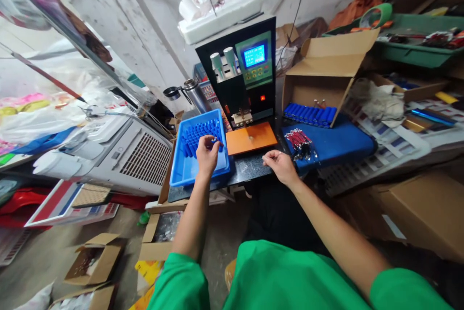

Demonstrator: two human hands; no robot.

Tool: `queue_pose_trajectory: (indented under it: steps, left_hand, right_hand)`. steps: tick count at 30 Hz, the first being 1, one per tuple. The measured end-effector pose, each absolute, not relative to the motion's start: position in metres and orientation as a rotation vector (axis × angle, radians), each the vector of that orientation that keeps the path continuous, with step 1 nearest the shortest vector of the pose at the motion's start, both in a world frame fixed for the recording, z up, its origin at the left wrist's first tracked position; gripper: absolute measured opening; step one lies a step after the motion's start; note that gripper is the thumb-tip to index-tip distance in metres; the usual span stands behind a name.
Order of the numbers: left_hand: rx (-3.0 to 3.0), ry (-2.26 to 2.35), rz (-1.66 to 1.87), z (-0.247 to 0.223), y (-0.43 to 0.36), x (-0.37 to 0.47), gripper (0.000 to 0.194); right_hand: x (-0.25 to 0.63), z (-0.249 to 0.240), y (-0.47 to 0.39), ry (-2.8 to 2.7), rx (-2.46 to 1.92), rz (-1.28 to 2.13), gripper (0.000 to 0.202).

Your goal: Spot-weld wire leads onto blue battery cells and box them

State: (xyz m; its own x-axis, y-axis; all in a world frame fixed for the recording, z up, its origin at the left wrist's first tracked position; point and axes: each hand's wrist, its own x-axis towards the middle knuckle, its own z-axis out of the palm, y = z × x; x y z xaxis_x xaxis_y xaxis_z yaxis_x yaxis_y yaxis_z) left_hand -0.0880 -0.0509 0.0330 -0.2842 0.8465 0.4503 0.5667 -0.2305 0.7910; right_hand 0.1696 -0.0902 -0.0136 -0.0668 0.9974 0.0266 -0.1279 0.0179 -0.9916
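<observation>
My left hand (207,156) is over the right side of a blue plastic tray (176,175), its thumb and fingers curled together in a pinch. Whatever is between those fingertips cannot be made out. Rows of blue cylindrical battery cells (197,132) fill the far part of the tray. In front of the machine's orange plate (250,139), my right hand (282,167) is pinched closed near the table edge; anything in it is too small to name. A black spot welder (260,102) with a lit blue screen stands behind the plate.
To the right, a bundle of red and black wire leads (299,141) lies on a blue surface (348,148). Behind it an open cardboard box (319,89) holds more blue cells. A steel flask (195,95) stands behind the tray. Left of the table is a grey vented appliance (145,160).
</observation>
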Motion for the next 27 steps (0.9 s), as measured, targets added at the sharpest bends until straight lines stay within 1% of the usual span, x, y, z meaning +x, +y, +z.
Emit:
queue_pose_trajectory:
  steps: [2, 5, 9, 14, 22, 27]
  left_hand:
    - [1.652, 1.632, 1.609, 0.038, -0.043, -0.068, 0.025]
    - [1.644, 1.506, 1.568, 0.035, -0.025, -0.034, 0.032]
    - [1.616, 1.496, 1.460, 0.017, -0.005, -0.003, 0.028]
    - [1.690, 1.494, 1.293, 0.007, 0.001, 0.002, 0.015]
    - [1.669, 1.467, 1.383, -0.003, 0.000, 0.009, 0.019]
    - [1.651, 1.473, 1.407, -0.007, -0.003, 0.010, 0.030]
  right_hand:
    - [0.172, -0.011, -0.085, -1.139, -1.065, 1.267, 0.039]
    - [0.176, -0.009, -0.077, -1.092, -1.065, 1.218, 0.040]
    - [0.182, -0.013, -0.071, -1.061, -1.084, 1.174, 0.039]
    - [0.188, -0.013, -0.057, -1.040, -1.067, 1.180, 0.039]
    - [0.163, 0.005, 0.006, -1.055, -0.993, 1.198, 0.027]
    - [0.140, 0.009, 0.030, -1.074, -0.929, 1.281, 0.032]
